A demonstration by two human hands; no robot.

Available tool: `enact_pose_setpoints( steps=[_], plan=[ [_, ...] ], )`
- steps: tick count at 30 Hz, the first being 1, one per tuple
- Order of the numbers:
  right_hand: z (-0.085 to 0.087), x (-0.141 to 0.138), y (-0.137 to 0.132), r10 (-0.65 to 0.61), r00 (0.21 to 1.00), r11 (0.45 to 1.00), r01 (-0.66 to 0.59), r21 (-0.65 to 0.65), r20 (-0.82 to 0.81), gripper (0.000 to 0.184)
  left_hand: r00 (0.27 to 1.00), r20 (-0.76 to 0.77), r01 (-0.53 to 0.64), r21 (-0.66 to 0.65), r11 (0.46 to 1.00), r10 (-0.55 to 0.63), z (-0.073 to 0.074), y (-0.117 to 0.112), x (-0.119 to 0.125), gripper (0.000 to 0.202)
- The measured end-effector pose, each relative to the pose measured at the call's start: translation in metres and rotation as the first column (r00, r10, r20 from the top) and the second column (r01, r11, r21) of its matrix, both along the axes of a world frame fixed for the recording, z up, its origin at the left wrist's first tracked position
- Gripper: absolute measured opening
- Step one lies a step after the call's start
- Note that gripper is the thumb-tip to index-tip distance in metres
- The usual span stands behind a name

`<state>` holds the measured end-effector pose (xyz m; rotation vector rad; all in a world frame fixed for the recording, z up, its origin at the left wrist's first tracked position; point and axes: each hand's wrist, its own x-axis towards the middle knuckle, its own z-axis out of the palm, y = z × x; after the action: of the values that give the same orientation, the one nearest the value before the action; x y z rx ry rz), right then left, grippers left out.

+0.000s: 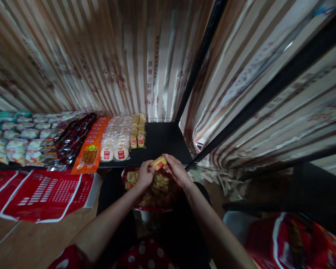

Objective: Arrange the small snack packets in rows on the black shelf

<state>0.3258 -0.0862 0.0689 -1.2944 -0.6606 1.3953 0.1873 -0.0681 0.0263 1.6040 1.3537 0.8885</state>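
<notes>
Between my two hands is a small yellow wrapped snack pack [158, 163] with a red label, held above a red basket [154, 210]. My left hand [145, 174] pinches its left end, and my right hand [177, 170] grips the right end. Under them, the basket holds many similar yellow packs [159, 183], partly hidden by my hands and forearms. On the black shelf just ahead stand short rows of matching yellow packs [137, 130].
Left along the black shelf [164, 138] lie round white wrapped cakes [114, 138], an orange packet [90, 149], dark packets [70, 138] and white bags [16, 145]. Red baskets [44, 194] sit below. Black frame bars [201, 56] and a striped curtain [114, 56] bound the shelf.
</notes>
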Motion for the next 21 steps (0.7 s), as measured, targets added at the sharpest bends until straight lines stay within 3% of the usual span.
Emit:
enact_pose_setpoints(
  steps=[5,10,12,16,18,21],
  plan=[
    [-0.001,0.01,0.018,-0.017,0.986,0.996,0.002,0.088,0.168,0.048,0.994,0.1,-0.028,-0.155,0.987,0.044,0.012,0.02,0.013,0.029],
    [-0.012,0.028,0.038,-0.036,0.881,0.995,-0.014,0.103,0.472,0.04,0.991,-0.127,-0.034,-0.029,0.999,0.031,0.04,0.051,0.015,0.032],
    [-0.017,0.035,0.046,-0.031,0.77,0.994,-0.04,0.097,0.637,0.04,0.959,-0.281,0.042,0.06,0.997,-0.024,0.053,0.066,0.016,0.032],
    [-0.016,0.041,0.061,-0.164,0.416,0.956,-0.157,0.248,0.895,0.047,0.829,-0.516,0.346,0.169,0.923,-0.216,0.074,0.096,0.023,0.029],
    [-0.013,0.04,0.071,-0.164,0.362,0.933,-0.244,0.263,0.918,0.046,0.764,-0.58,0.466,0.192,0.864,-0.283,0.08,0.109,0.028,0.024],
    [-0.012,0.037,0.09,-0.114,0.431,0.945,-0.231,0.232,0.895,0.032,0.739,-0.608,0.498,0.203,0.843,-0.291,0.082,0.126,0.039,0.019]
  ],
)
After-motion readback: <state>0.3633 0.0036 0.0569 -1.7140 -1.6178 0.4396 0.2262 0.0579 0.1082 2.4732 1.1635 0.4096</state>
